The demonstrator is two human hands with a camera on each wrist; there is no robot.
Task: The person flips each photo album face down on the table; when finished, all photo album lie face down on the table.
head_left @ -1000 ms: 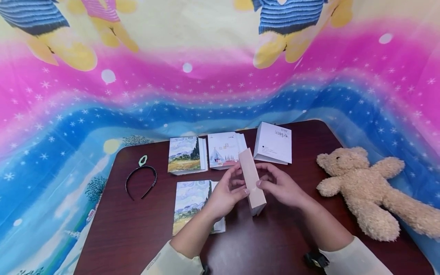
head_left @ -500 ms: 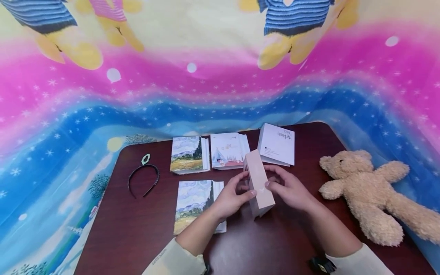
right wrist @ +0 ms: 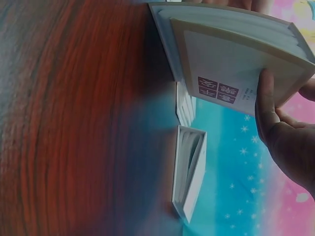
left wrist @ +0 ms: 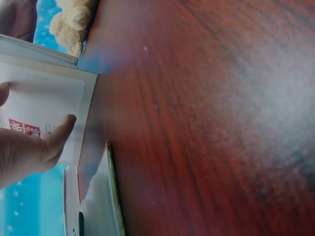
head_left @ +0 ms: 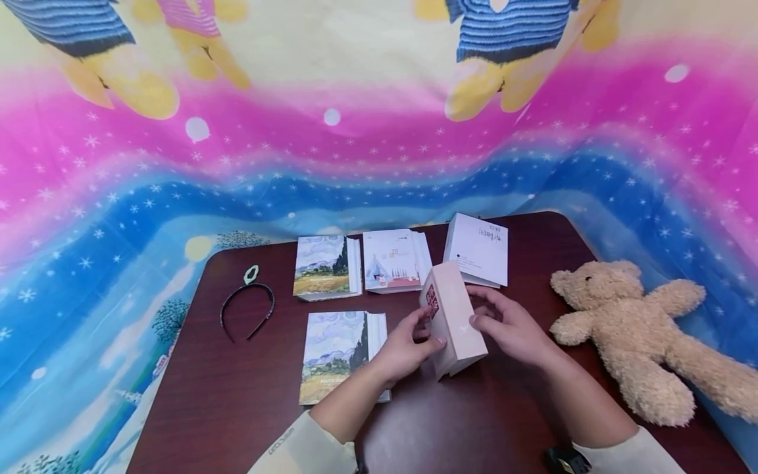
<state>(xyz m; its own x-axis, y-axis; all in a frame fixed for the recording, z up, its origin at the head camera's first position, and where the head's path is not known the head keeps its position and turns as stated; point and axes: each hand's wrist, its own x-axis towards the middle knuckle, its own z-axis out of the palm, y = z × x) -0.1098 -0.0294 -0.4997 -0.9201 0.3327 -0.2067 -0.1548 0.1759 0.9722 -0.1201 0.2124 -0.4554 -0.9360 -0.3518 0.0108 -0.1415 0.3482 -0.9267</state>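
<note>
A thick pale photo album (head_left: 462, 322) stands on its edge on the table, its pale pink spine toward me. Red square print shows on its left cover. My left hand (head_left: 399, 349) holds that cover with bent fingers, the thumb low near the spine. On the other side my right hand (head_left: 515, 329) grips the album, thumb by the spine and fingers against the right cover. In the right wrist view the album (right wrist: 221, 64) has its page edges showing between the covers. The left wrist view shows left fingertips on the album's printed cover (left wrist: 44, 93).
Two landscape-painted albums (head_left: 322, 263) (head_left: 334, 355) lie to the left. Behind stand a tent-print album (head_left: 391, 260) and a white album with dark writing (head_left: 480, 247). A black headband (head_left: 247, 309) lies at far left, a teddy bear (head_left: 622, 329) at right on the dark table (head_left: 249, 408).
The held album has shifted right and turned, bringing its red-printed left cover into view. Both hands have moved right with it. The view has shifted slightly too.
</note>
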